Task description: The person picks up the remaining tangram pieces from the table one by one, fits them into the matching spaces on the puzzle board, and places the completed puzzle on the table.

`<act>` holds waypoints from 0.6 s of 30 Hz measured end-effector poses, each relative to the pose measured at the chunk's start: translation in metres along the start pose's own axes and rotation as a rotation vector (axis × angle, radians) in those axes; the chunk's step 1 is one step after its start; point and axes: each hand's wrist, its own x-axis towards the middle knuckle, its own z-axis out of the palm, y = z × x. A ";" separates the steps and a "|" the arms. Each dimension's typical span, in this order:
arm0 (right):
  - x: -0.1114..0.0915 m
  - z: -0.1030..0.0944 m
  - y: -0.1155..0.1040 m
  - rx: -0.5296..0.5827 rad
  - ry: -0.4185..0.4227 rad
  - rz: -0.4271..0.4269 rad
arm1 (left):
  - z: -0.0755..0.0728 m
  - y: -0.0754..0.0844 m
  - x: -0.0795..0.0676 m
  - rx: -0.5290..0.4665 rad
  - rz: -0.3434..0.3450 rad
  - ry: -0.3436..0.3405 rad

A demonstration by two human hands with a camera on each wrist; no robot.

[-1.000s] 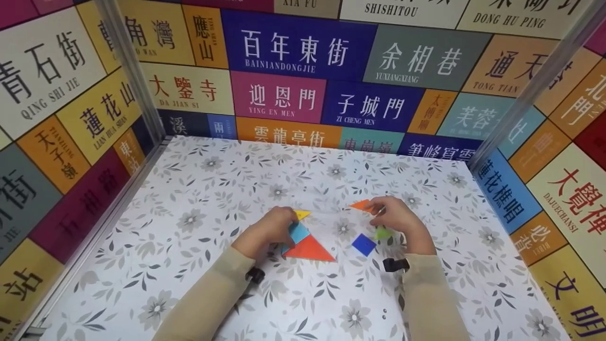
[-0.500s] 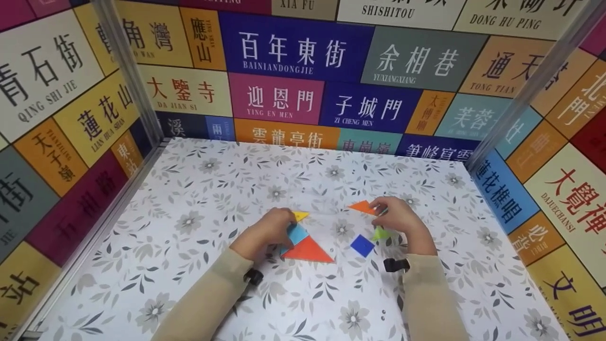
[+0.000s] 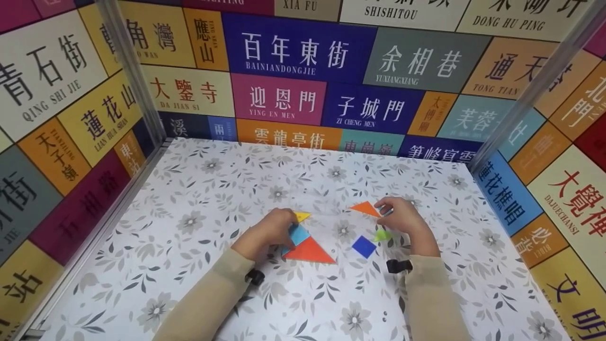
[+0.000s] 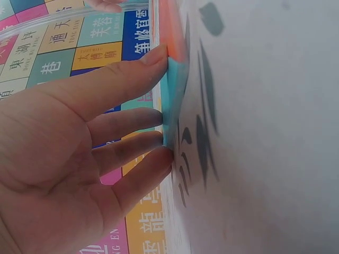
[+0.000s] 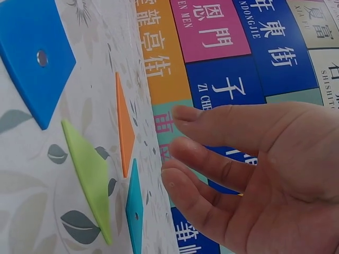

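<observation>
My left hand (image 3: 267,229) rests its thumb and fingertips on flat tangram pieces near the table's middle. Under it lie a light-blue piece (image 3: 299,233), partly covered, and a large red triangle (image 3: 310,251) joined along one edge. A yellow triangle (image 3: 303,217) peeks out beyond the fingers. To the right, my right hand (image 3: 405,219) hovers beside an orange triangle (image 3: 365,209), its loosely bent fingers holding nothing in the right wrist view. A teal piece (image 5: 135,209) lies by the orange one there; in the head view the hand hides it.
Nearer me than the orange triangle lie a green triangle (image 3: 382,235) and a dark-blue square (image 3: 364,246). A white floral cloth covers the table (image 3: 227,293). Printed panels (image 3: 298,47) stand behind and at both sides, with clear corner posts (image 3: 521,94).
My right hand has drawn slightly right, off the orange triangle, baring more of it. A teal edge seen at its fingertips half a second ago is now hidden in the head view. Left hand stays put.
</observation>
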 end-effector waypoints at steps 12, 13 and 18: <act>0.005 0.002 0.005 0.037 0.062 0.055 | -0.001 0.001 0.000 0.011 -0.009 -0.015; 0.006 0.002 0.005 0.041 0.064 0.062 | -0.001 0.000 0.000 0.012 -0.012 -0.015; 0.006 0.002 0.007 0.036 0.068 0.074 | 0.001 -0.001 0.002 0.011 -0.015 -0.018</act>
